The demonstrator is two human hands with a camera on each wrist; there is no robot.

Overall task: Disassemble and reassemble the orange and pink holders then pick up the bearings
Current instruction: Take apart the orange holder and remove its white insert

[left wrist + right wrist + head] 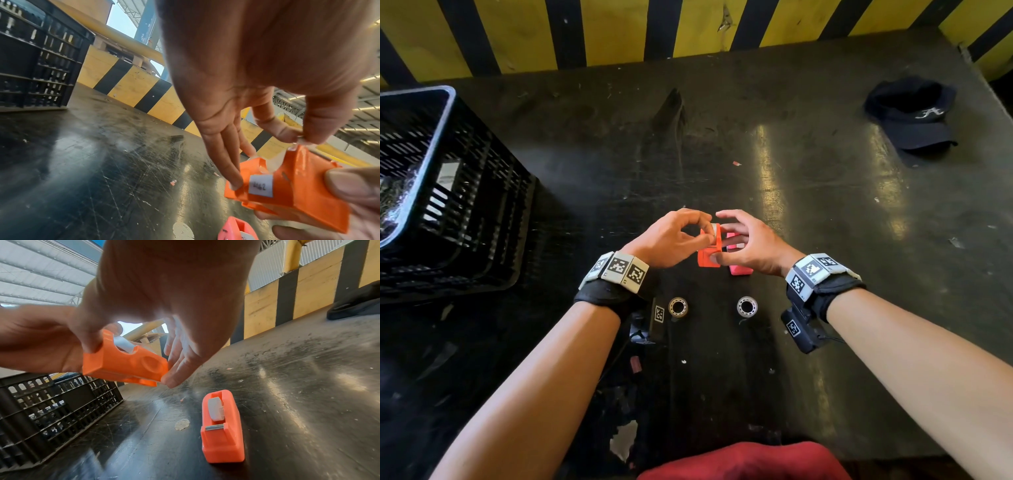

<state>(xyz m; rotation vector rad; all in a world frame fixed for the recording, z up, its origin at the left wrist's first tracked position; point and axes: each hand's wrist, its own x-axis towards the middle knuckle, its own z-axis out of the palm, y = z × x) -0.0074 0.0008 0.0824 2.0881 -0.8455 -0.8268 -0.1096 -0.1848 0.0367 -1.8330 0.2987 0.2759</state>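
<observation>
orange holder (709, 251) between both hands, lifted

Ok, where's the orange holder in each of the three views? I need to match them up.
Head: orange holder at centre, held between both hands above the table.
Left wrist: lower right, white label facing the camera.
Right wrist: left of centre, held up off the table.
Shared landmark: the black crate, at left in the head view, upper left in the left wrist view, lower left in the right wrist view.
</observation>
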